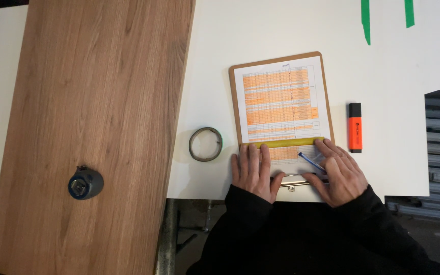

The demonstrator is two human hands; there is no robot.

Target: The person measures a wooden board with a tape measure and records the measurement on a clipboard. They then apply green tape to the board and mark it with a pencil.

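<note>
A wooden clipboard [327, 86] lies on the white table [393, 66] and carries a printed sheet with orange-shaded table rows [278, 99]. A yellow ruler [289, 143] lies across the sheet's lower part. My left hand [253, 170] lies flat on the sheet, fingertips pressing the ruler's left end. My right hand [339, 173] rests on the sheet's lower right, fingertips near the ruler's right end, with a blue pen [310, 162] held under its fingers. The clipboard's metal clip [291, 181] shows between my hands.
An orange highlighter [354, 127] lies right of the clipboard. A metal ring [205, 144] sits left of it. A long wooden board [92, 127] covers the table's left part, with a blue tape measure [85, 184] on it. Green tape strips [365, 20] mark the far edge.
</note>
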